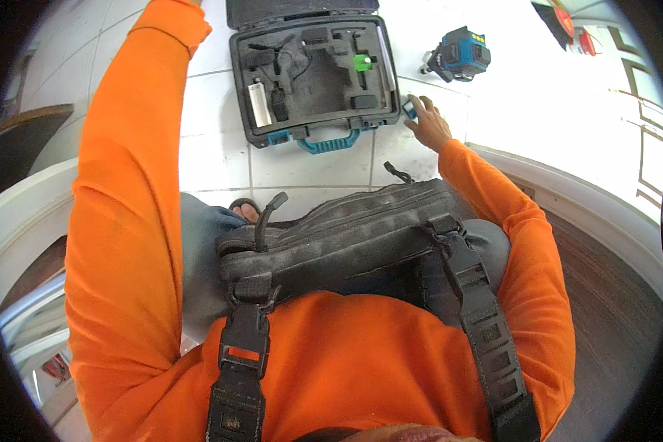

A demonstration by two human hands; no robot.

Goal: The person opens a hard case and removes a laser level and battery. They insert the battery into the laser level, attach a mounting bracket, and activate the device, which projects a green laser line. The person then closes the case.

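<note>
My right hand (pixel 430 127) reaches to the floor beside the right front corner of an open black hard case (pixel 247 118). Its fingers are closed around a small teal-and-white block (pixel 409 110), whose exact kind I cannot make out. The case has a teal handle (pixel 330 143) and a dark foam insert. In the foam sit a white box-shaped piece (pixel 259 104), a green target plate (pixel 362 62), a cable and several black pieces. Beyond my right hand a teal-and-black laser level (pixel 464 54) stands on the floor. My left arm stretches forward; its hand lies past the upper edge.
White floor tiles (pixel 287 168) lie under the case. A black bag (pixel 331 228) with straps rests across my lap. A sandalled foot (pixel 246 211) shows beneath it. Red-and-black items (pixel 567 26) are at the far right. A curved pale edge (pixel 567 199) borders dark flooring on my right.
</note>
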